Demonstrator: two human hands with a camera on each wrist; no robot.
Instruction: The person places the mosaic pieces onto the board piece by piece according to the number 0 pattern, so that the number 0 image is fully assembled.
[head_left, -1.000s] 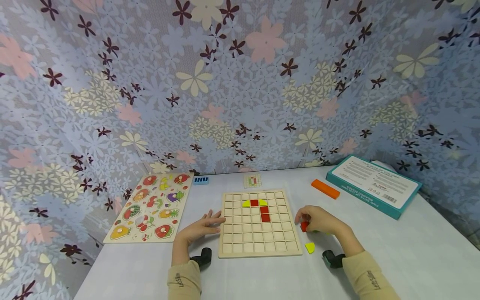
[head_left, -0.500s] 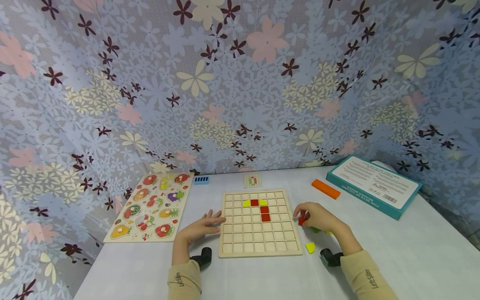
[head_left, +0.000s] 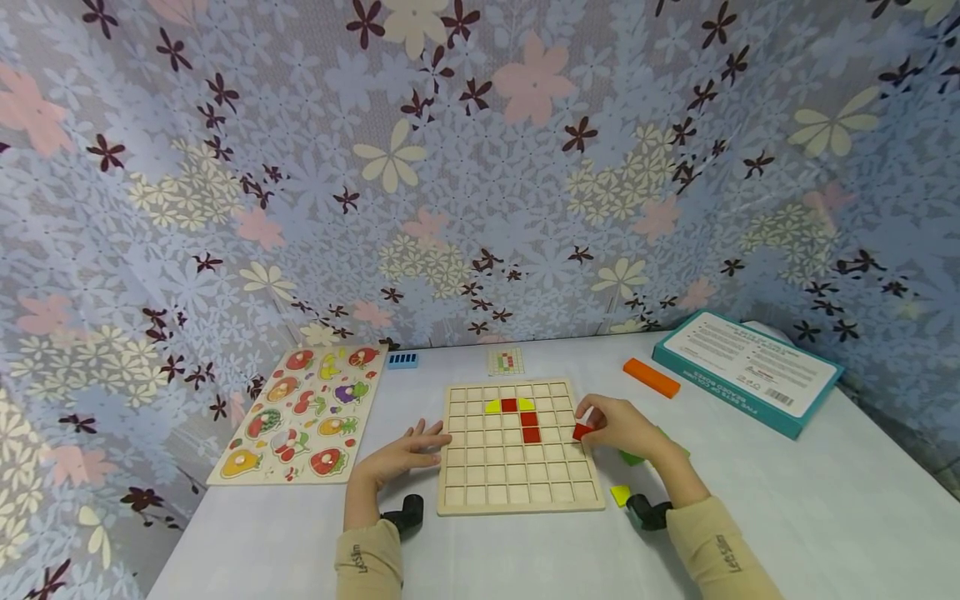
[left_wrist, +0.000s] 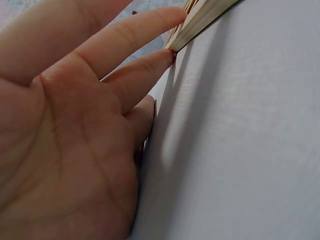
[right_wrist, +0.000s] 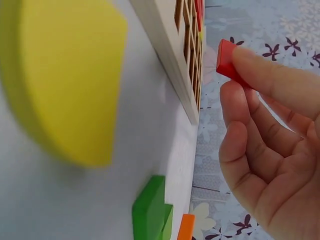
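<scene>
Near the middle of the counter [head_left: 757,500], the right hand [head_left: 622,429] pinches a red block [head_left: 581,432] between thumb and fingers; from the head it overlaps the board [head_left: 497,475]'s right rim, while the right wrist view shows it raised, touching neither board nor counter. That view also bares the thick, curved side of the yellow piece [head_left: 620,496] and two green pieces [right_wrist: 150,210], partly hidden from the head by the right arm. The left hand [head_left: 401,458] grasps nothing, its fingers spread; its wrist view shows fingertips touching the board's side. Leftward, room narrows to the fruit board [head_left: 288,429] by the counter's left edge; it is wider rightward, below the box [head_left: 750,367] at the far right corner.
</scene>
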